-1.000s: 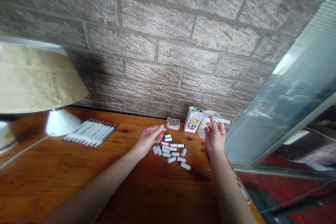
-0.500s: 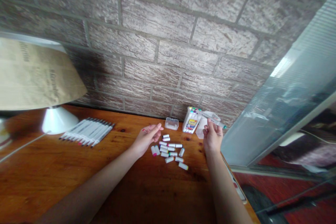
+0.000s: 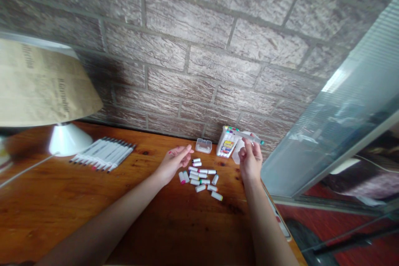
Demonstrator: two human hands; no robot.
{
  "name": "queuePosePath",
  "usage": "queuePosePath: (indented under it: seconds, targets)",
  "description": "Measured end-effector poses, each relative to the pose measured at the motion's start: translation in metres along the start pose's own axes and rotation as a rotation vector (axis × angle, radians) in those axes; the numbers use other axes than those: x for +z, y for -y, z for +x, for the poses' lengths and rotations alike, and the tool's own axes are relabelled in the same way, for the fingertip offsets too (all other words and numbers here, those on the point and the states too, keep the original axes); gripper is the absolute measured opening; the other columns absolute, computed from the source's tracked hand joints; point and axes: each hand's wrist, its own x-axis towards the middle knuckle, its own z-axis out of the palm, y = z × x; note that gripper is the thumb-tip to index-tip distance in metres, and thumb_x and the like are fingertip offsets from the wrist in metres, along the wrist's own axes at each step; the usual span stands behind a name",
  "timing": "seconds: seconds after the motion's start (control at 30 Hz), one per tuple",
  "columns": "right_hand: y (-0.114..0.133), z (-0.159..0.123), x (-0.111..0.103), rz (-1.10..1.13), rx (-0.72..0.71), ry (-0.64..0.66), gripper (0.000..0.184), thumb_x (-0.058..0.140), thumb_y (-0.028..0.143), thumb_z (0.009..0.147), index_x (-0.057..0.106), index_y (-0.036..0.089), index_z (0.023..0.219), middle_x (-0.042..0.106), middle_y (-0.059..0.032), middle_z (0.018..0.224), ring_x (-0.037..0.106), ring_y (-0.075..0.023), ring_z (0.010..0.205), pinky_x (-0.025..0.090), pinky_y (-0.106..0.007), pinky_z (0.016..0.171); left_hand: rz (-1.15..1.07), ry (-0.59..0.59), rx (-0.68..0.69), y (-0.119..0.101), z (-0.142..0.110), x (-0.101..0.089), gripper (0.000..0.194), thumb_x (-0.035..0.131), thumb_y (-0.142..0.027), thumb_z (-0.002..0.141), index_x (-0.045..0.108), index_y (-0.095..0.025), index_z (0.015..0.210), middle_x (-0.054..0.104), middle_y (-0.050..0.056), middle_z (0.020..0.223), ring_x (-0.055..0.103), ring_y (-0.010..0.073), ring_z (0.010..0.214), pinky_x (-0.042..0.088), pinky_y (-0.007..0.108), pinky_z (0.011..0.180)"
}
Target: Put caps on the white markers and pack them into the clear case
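The tabletop (image 3: 168, 224) is brown wood, bare on the near side of the caps (image 3: 202, 176). These white caps, with pink, yellow, orange, green and black ends, lie loose, some touching and some just apart.

Left of the caps, the left hand (image 3: 175, 163) is raised, red marks on it, its fingers curled and nearly closed, the thumb against the fingertips; whether anything is pinched there I cannot tell. Right of the caps, the right hand (image 3: 251, 161) has its fingers closed on a marker (image 3: 257, 139), which slants with its teal end pointing away from the caps.

Well left of the caps, white pens (image 3: 102, 154) with dark tips lie side by side in a row. Beyond the caps sits a small clear box (image 3: 203, 145); beyond and to their right, a labelled case (image 3: 226, 144) of markers stands upright, a translucent piece (image 3: 237, 153) beside it. Far left of the caps stands a lamp (image 3: 70, 139). Behind the caps rises the brick wall (image 3: 205, 62), with a glass panel (image 3: 336, 104) to their right.
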Motion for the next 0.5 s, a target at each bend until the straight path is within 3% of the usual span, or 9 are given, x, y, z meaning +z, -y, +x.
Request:
queuePosePath:
  seconds: [0.1,0.2,0.33,0.5]
  targets:
    - [0.000,-0.001,0.000,0.005,0.025,0.042,0.035,0.081,0.037,0.072,0.065,0.023,0.099,0.071,-0.0012,0.104,0.042,-0.0007,0.049,0.031,-0.015,0.043,0.002,0.006,0.005,0.000,0.000,0.000,0.045,0.080,-0.055,0.070,0.072,-0.012,0.082,0.057,-0.002,0.062,0.047,0.0059,0.055,0.034,0.018,0.052]
    - [0.001,-0.003,-0.001,0.062,0.061,0.098,0.037,0.080,0.034,0.073,0.065,0.028,0.107,0.069,-0.0034,0.122,0.050,-0.0024,0.053,0.038,-0.017,0.047,0.007,0.012,0.015,-0.001,0.000,-0.001,0.045,0.079,-0.055,0.071,0.072,-0.012,0.083,0.057,-0.002,0.063,0.046,0.0058,0.054,0.034,0.019,0.051]
    - [0.006,-0.005,-0.001,0.135,0.146,0.224,0.039,0.078,0.031,0.074,0.067,0.036,0.110,0.057,0.0001,0.144,0.059,-0.0045,0.062,0.046,-0.018,0.052,0.003,0.013,0.008,-0.001,0.000,-0.001,0.045,0.080,-0.055,0.070,0.072,-0.012,0.082,0.057,-0.002,0.062,0.047,0.0058,0.055,0.034,0.018,0.052]
    - [0.012,-0.006,-0.002,0.198,0.258,0.333,0.033,0.076,0.029,0.075,0.069,0.038,0.107,0.053,0.0047,0.148,0.064,-0.0062,0.072,0.051,-0.018,0.056,0.003,0.009,-0.005,-0.002,0.000,0.000,0.046,0.081,-0.056,0.068,0.072,-0.013,0.081,0.057,-0.001,0.063,0.047,0.0058,0.055,0.034,0.019,0.052]
